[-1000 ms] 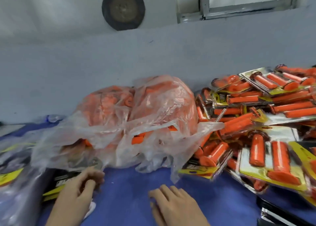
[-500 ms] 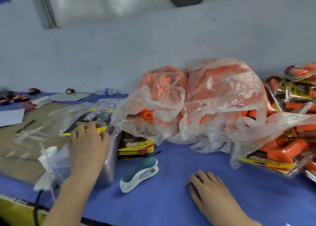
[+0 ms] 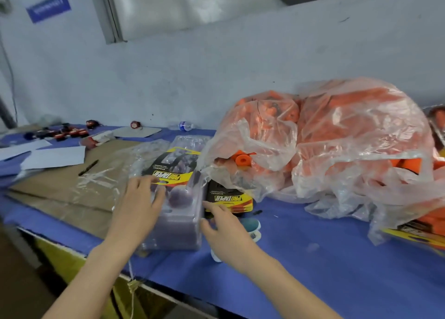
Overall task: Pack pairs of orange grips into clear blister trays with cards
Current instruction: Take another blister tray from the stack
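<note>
A stack of clear blister trays (image 3: 179, 224) stands near the table's front edge, with a black and yellow card (image 3: 172, 170) showing under the top tray. My left hand (image 3: 139, 206) rests on the stack's top left with fingers spread. My right hand (image 3: 222, 224) touches the stack's right side, fingers extended. A pile of loose cards (image 3: 230, 198) lies just right of the stack. Behind it, two clear plastic bags (image 3: 337, 145) bulge with orange grips; one grip (image 3: 243, 160) pokes out of the opening.
A teal and white stapler (image 3: 251, 227) lies under my right hand. Flat brown cardboard (image 3: 60, 186), white papers (image 3: 55, 157) and a pen (image 3: 88, 168) cover the left of the blue table (image 3: 325, 258). A packed blister pack (image 3: 419, 232) peeks in at the right edge.
The view swung left. My left hand stayed on the tray stack while my right hand moved left from the blue table to the stack's right side, over the stapler.
</note>
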`<action>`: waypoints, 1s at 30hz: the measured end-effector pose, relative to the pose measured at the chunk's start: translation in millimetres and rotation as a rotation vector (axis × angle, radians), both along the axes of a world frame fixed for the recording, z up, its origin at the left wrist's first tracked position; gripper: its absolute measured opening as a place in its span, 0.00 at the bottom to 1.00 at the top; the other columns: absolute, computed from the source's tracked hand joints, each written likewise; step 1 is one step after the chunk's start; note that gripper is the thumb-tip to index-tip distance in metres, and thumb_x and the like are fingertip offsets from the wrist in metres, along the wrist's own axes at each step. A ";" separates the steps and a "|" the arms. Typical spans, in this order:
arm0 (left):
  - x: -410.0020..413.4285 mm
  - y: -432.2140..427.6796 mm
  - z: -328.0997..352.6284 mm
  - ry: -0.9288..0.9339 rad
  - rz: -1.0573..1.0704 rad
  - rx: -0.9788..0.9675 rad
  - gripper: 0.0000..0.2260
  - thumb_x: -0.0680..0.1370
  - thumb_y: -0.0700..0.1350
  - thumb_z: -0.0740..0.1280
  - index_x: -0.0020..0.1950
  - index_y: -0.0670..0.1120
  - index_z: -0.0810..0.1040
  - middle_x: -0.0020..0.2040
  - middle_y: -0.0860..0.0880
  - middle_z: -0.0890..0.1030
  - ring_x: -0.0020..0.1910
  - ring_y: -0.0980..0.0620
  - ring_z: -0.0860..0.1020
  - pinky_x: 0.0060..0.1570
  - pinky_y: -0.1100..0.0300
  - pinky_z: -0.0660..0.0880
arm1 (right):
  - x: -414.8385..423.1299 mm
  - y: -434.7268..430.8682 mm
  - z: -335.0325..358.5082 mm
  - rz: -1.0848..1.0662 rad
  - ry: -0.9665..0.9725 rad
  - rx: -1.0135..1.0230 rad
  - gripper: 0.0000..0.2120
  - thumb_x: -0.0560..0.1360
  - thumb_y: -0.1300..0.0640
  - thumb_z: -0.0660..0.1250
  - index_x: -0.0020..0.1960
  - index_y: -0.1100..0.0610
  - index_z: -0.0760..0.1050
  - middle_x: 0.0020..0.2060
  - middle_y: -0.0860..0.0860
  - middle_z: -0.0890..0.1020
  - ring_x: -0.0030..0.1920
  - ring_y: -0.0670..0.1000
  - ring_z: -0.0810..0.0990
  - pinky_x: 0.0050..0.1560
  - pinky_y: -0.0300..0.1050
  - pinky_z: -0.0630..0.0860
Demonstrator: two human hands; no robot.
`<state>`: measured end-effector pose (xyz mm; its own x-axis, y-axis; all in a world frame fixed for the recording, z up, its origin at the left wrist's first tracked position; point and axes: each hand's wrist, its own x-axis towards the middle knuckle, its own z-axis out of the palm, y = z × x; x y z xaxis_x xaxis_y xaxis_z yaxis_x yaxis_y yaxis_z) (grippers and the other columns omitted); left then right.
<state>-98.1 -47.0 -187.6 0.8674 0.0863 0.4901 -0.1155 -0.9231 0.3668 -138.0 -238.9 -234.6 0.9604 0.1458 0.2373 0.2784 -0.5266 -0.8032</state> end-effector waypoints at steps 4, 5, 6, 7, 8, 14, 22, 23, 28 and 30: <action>38.8 11.8 17.9 0.205 0.183 -0.036 0.20 0.82 0.53 0.59 0.70 0.43 0.68 0.66 0.35 0.72 0.65 0.34 0.71 0.63 0.43 0.69 | 11.1 14.0 5.9 -0.002 0.036 -0.047 0.22 0.81 0.52 0.57 0.75 0.50 0.64 0.67 0.51 0.69 0.61 0.54 0.74 0.62 0.46 0.69; 48.0 14.2 21.4 0.260 0.188 -0.070 0.21 0.82 0.52 0.59 0.70 0.42 0.67 0.66 0.35 0.72 0.65 0.35 0.71 0.62 0.43 0.70 | 12.6 15.5 6.7 -0.002 0.040 -0.049 0.22 0.81 0.52 0.57 0.75 0.51 0.64 0.68 0.51 0.69 0.62 0.54 0.74 0.62 0.46 0.68; 56.1 15.9 23.7 0.290 0.184 -0.101 0.20 0.82 0.50 0.60 0.70 0.41 0.67 0.65 0.35 0.74 0.63 0.35 0.73 0.62 0.44 0.71 | 13.6 16.7 7.8 0.001 0.044 -0.052 0.23 0.81 0.52 0.57 0.75 0.51 0.64 0.68 0.51 0.68 0.63 0.54 0.73 0.63 0.46 0.68; 62.4 16.7 24.8 0.295 0.173 -0.122 0.19 0.81 0.48 0.61 0.69 0.40 0.68 0.64 0.36 0.76 0.62 0.35 0.74 0.60 0.44 0.72 | 14.1 17.7 8.9 0.008 0.045 -0.061 0.22 0.81 0.52 0.56 0.75 0.52 0.64 0.68 0.51 0.68 0.63 0.54 0.73 0.63 0.46 0.69; 66.9 16.7 25.1 0.279 0.160 -0.131 0.17 0.81 0.45 0.62 0.68 0.40 0.70 0.63 0.37 0.77 0.60 0.36 0.76 0.59 0.45 0.73 | 14.4 18.6 9.7 0.016 0.041 -0.073 0.22 0.81 0.52 0.56 0.75 0.51 0.64 0.68 0.51 0.67 0.63 0.54 0.73 0.63 0.47 0.70; 83.9 18.7 40.2 0.062 0.143 -0.475 0.16 0.80 0.38 0.60 0.68 0.40 0.72 0.62 0.38 0.78 0.58 0.37 0.78 0.59 0.46 0.74 | 10.4 26.6 13.0 0.023 -0.090 -0.294 0.22 0.81 0.50 0.58 0.74 0.51 0.65 0.71 0.52 0.66 0.66 0.58 0.70 0.66 0.50 0.68; 89.4 33.3 55.2 0.157 0.293 -0.563 0.21 0.81 0.44 0.62 0.71 0.35 0.66 0.62 0.36 0.78 0.57 0.39 0.78 0.44 0.53 0.75 | 8.9 30.8 25.0 0.036 -0.189 -0.383 0.19 0.81 0.51 0.61 0.71 0.50 0.69 0.67 0.52 0.70 0.64 0.57 0.72 0.64 0.50 0.68; 82.4 30.3 54.8 0.142 0.238 -0.417 0.23 0.81 0.46 0.62 0.73 0.37 0.65 0.65 0.37 0.75 0.63 0.39 0.74 0.53 0.51 0.75 | 7.9 32.5 25.7 0.038 -0.186 -0.294 0.18 0.81 0.53 0.60 0.70 0.50 0.70 0.66 0.52 0.71 0.62 0.57 0.74 0.63 0.49 0.69; 33.1 10.7 33.1 0.193 -0.561 0.054 0.10 0.78 0.55 0.68 0.58 0.57 0.77 0.58 0.59 0.78 0.56 0.65 0.74 0.60 0.59 0.72 | 13.8 33.6 35.4 -0.150 0.146 0.390 0.17 0.79 0.60 0.57 0.65 0.51 0.74 0.49 0.49 0.77 0.44 0.47 0.75 0.45 0.41 0.71; 19.2 11.4 22.0 0.279 -0.689 0.239 0.13 0.75 0.61 0.69 0.57 0.59 0.78 0.60 0.62 0.73 0.58 0.67 0.70 0.63 0.62 0.69 | 17.8 31.6 36.2 -0.196 0.262 0.572 0.18 0.78 0.62 0.56 0.65 0.53 0.75 0.45 0.48 0.76 0.41 0.47 0.73 0.45 0.40 0.70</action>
